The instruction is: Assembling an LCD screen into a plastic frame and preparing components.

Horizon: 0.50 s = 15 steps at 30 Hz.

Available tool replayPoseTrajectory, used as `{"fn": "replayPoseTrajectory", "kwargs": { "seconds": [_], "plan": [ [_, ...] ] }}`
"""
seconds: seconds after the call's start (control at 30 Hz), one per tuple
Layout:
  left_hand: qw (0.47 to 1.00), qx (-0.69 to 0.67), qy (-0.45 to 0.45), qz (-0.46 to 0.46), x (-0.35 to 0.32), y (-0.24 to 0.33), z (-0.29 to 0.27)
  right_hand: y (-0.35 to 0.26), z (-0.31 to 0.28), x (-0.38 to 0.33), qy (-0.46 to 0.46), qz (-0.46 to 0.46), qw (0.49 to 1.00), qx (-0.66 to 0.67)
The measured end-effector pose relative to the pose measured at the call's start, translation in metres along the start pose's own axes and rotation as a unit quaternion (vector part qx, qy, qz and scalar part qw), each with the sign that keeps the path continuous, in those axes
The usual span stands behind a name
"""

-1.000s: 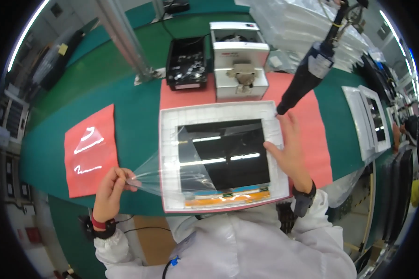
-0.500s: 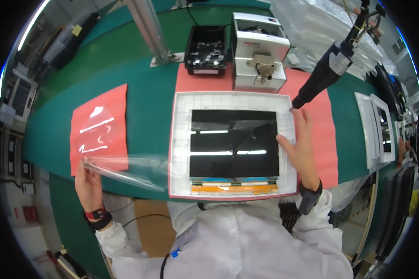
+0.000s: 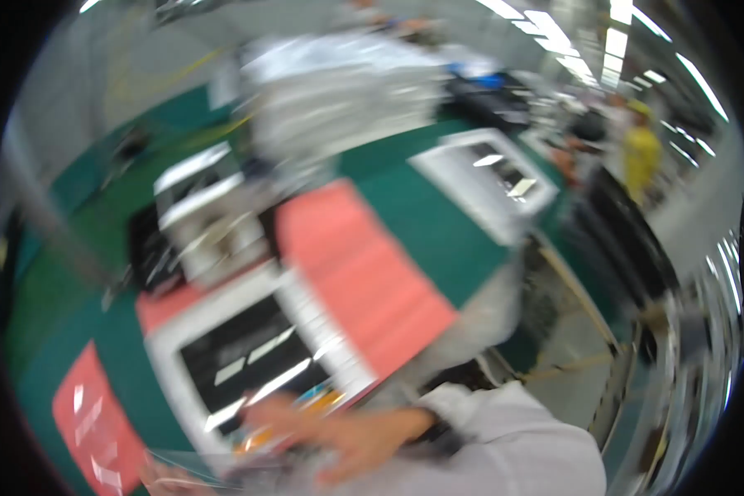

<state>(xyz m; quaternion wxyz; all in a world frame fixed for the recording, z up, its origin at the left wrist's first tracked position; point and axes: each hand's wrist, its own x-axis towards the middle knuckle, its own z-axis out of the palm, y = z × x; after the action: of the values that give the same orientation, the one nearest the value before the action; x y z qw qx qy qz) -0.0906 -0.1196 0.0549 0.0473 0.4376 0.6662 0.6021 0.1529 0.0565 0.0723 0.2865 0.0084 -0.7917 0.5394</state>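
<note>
A black display panel (image 3: 244, 351) sits in a white foam tray (image 3: 172, 380), with an orange and blue strip (image 3: 321, 398) along its near edge. My right hand (image 3: 339, 434) is over the tray's near edge, blurred by motion, its fingers apart. At the bottom edge, partly cut off, my left hand (image 3: 169, 479) is closed on a clear plastic film (image 3: 192, 460). The film stretches from there toward my right hand; whether that hand touches it I cannot tell.
A pink sheet (image 3: 99, 422) lies left of the tray, and a pink mat (image 3: 355, 273) to its right. Behind stand a white box-shaped device (image 3: 211, 223) and a black bin (image 3: 149, 248). White framed panels (image 3: 492, 182) are stacked farther right. A person in yellow (image 3: 641, 153) is beyond.
The view has swung to the right, so the tray now appears lower left and tilted. My right hand has left the panel's right side for its near edge, closer to my left hand.
</note>
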Motion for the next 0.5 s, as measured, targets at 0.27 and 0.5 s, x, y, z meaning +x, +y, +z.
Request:
{"fn": "replayPoseTrajectory", "kwargs": {
  "seconds": [0.27, 0.5],
  "plan": [
    [0.866, 0.029, -0.456, 0.202, 0.011, 0.077, 0.103, -0.03, 0.002, -0.048, 0.177, 0.211, 0.938, 0.211],
    [0.868, -0.194, -0.455, 0.029, 0.061, 0.045, 0.061, -0.043, -0.076, -0.177, 0.616, 0.149, 0.772, 0.06]
  ]
}}
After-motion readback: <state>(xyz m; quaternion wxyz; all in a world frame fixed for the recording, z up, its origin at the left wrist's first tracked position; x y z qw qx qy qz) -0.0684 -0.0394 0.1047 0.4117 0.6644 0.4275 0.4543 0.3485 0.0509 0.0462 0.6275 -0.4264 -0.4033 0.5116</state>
